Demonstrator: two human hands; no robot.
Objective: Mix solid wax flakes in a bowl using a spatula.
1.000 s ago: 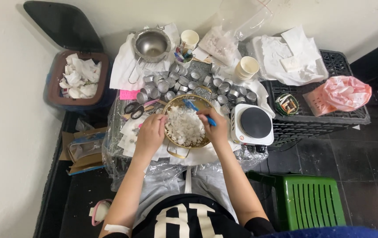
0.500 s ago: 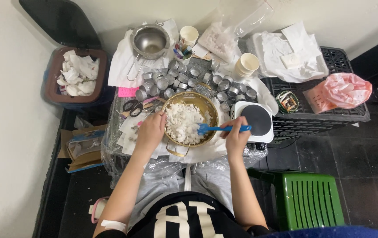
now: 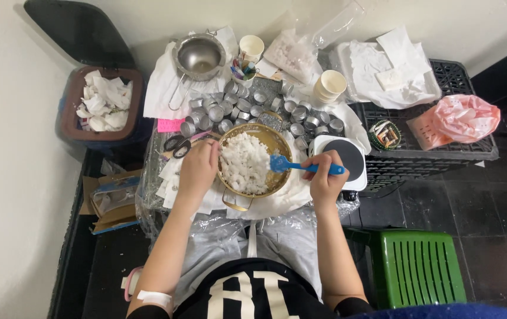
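One gold bowl (image 3: pixel 252 190) of white chunks (image 3: pixel 244 162) is set at the table's front edge, within easy reach, and is steadied at its left rim by the left hand (image 3: pixel 197 168), fingers curled on the rim. One blue spatula (image 3: pixel 300 166) is clamped in the right hand (image 3: pixel 324 177), its blade laid into the chunks. Some two dozen small tins (image 3: pixel 247 109) are clustered just behind the bowl; one steel pot (image 3: pixel 198 56), two paper-cup stacks and one hotplate (image 3: pixel 348 158) are seen nearby.

1 gold bowl (image 3: pixel 232 199), 1 blue spatula (image 3: pixel 300 166), 2 hands (image 3: pixel 197 168)
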